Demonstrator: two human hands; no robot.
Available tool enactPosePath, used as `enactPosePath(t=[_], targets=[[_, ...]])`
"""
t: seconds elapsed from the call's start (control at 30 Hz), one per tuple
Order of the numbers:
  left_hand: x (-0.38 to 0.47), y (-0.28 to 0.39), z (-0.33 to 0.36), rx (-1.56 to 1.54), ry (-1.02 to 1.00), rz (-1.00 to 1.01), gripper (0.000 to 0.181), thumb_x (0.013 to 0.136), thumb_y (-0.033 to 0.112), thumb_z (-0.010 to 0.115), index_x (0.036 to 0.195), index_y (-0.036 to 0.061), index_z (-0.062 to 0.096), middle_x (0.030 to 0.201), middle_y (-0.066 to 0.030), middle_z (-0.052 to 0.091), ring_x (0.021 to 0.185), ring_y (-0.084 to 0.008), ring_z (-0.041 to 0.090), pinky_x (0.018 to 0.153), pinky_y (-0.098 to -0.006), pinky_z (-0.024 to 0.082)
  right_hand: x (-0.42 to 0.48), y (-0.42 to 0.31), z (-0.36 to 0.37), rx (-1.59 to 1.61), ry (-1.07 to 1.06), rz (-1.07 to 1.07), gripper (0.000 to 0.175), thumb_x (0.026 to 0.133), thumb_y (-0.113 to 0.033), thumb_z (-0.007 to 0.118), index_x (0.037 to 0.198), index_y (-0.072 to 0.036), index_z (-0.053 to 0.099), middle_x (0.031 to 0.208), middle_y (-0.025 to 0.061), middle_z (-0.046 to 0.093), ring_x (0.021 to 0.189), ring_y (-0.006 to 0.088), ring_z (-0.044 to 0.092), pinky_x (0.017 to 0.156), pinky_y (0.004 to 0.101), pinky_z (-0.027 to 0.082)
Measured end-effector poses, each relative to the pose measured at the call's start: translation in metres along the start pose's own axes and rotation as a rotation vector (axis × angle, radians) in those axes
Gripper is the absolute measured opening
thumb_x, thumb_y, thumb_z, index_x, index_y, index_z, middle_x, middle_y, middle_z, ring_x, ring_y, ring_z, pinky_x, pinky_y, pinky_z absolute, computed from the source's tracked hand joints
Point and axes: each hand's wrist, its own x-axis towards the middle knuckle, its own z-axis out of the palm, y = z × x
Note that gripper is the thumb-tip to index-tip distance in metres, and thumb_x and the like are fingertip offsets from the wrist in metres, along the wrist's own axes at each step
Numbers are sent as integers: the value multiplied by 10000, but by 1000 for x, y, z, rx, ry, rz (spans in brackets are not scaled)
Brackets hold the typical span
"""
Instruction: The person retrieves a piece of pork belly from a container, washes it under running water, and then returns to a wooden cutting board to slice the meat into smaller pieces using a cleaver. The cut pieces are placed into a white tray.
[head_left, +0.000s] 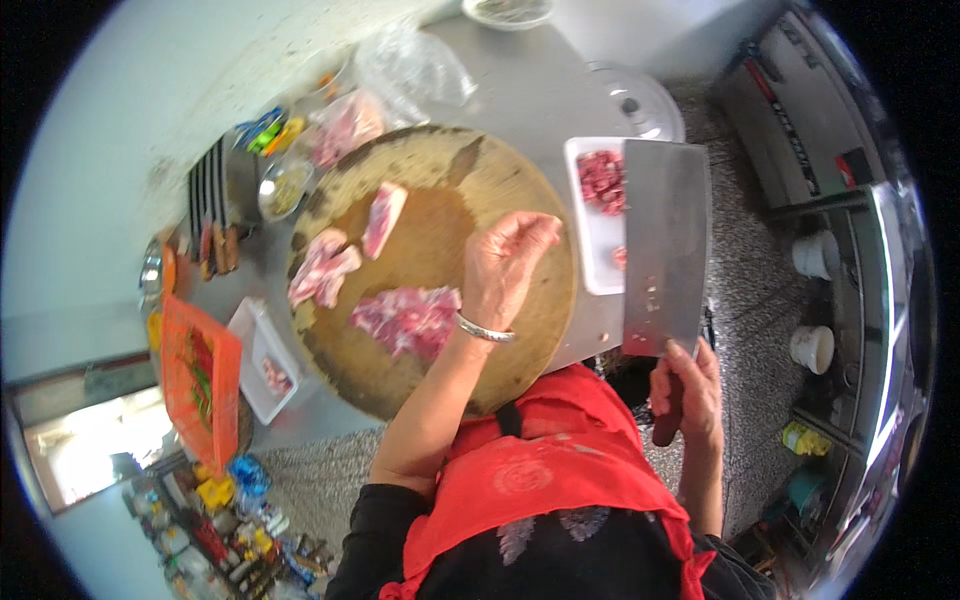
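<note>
My right hand (694, 386) grips the dark handle of a broad Chinese cleaver (664, 240), raised off the right side of the board. Small bits of meat cling to its blade. The blade hides part of a white tray (598, 259) with chopped red meat (600, 180) in it. Over the right part of a round wooden chopping board (525, 180) is my left hand (510, 255), fingers drawn together with nothing visible in them. A large piece of raw meat (405, 319) lies beside that wrist. Farther left on the board are a fatty meat piece (324, 268) and a narrow strip (385, 219).
On the steel table (517, 67) stand a knife block (217, 187), a small bowl (285, 187), bagged meat (349, 127) and a clear lid (645, 101). An orange basket (225, 367) of peppers and another white tray (262, 360) are at left. Metal shelving (855, 300) stands right.
</note>
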Motion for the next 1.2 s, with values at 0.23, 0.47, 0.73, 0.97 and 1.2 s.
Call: enactPosePath(t=[0.23, 0.47, 0.73, 0.97, 1.2], targets=[[-54, -1, -129, 1166, 0, 276, 526, 836, 244, 760, 1298, 49, 602, 1321, -158, 593, 1268, -321, 535, 1066, -411, 412, 19, 13, 7, -191, -18, -10, 151, 982, -166, 579, 986, -15, 588, 636, 36, 573, 456, 100, 507, 431, 226, 407], [-66, -17, -158, 1291, -74, -148, 798, 676, 571, 807, 1242, 45, 608, 1235, -178, 608, 1159, -334, 579, 1036, -503, 370, 37, 32, 25, -267, -133, 76, 163, 960, -170, 622, 915, -17, 584, 658, 10, 563, 489, 80, 500, 449, 232, 408], [-71, -31, -169, 803, -33, -149, 409, 733, 158, 864, 1028, 34, 609, 1001, -48, 679, 888, -126, 650, 746, -251, 524, 46, 42, 38, -399, -193, 167, 147, 963, -149, 610, 933, -12, 568, 636, 11, 531, 468, 86, 482, 437, 237, 403], [-73, -26, -136, -451, 125, -226, 490, 781, -30, 778, 1201, 86, 554, 1105, -50, 633, 954, -105, 620, 812, -261, 534, 59, 34, 43, -359, -194, 124, 151, 958, -158, 615, 931, -15, 573, 640, 12, 538, 469, 86, 485, 438, 234, 401], [-55, -37, -146, 552, 192, -176, 532, 850, 100, 764, 1320, 3, 532, 1140, -94, 659, 981, -138, 630, 857, -295, 527, 65, 22, 49, -464, -158, 66, 178, 961, -168, 607, 903, -4, 572, 625, 11, 536, 482, 84, 493, 447, 240, 400]])
